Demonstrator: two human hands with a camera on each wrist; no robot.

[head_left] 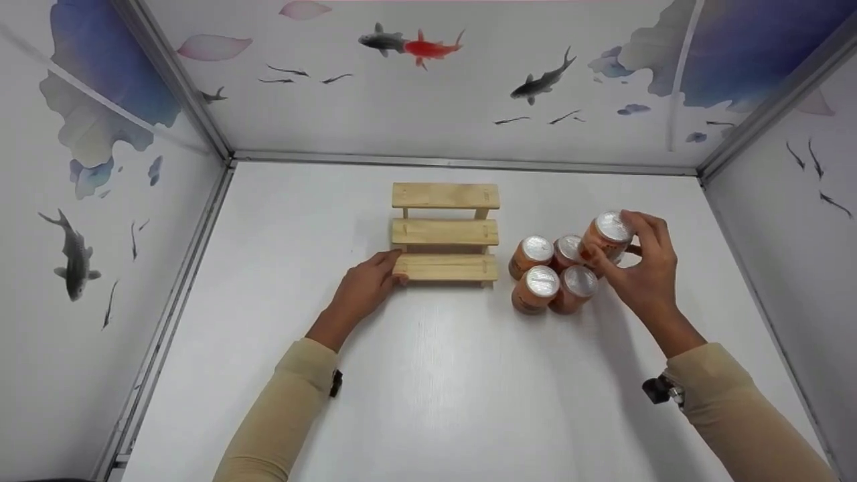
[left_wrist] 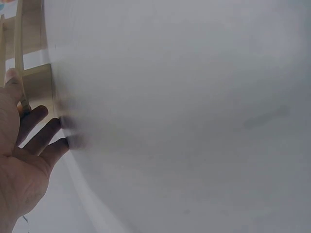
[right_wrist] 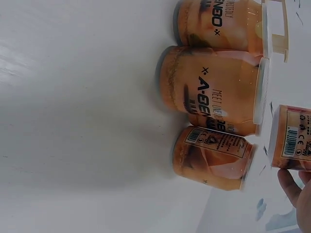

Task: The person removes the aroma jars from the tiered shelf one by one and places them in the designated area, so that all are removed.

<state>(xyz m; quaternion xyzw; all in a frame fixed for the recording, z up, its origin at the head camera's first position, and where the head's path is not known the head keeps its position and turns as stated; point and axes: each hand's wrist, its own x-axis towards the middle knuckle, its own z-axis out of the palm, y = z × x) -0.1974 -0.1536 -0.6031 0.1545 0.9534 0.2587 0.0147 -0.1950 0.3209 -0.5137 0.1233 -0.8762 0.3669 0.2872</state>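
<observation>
A small three-step wooden rack point(head_left: 445, 232) stands near the middle of the table. My left hand point(head_left: 367, 284) holds the left end of its lowest board; in the left wrist view the thumb lies against the board and the other fingers reach down beside it. To the right stands a cluster of orange cans with silver lids, among them a front-left can point(head_left: 533, 291) and a front-right can point(head_left: 574, 291). My right hand point(head_left: 646, 268) grips another orange can point(head_left: 608, 233) between thumb and fingers, raised above the cluster. Its printed label faces the right wrist view.
The white table point(head_left: 428, 388) is bounded by a back wall point(head_left: 442, 114) and side walls printed with fish and lotus shapes. The standing cans sit close together, right of the rack. A metal rail point(head_left: 462, 163) runs along the table's back edge.
</observation>
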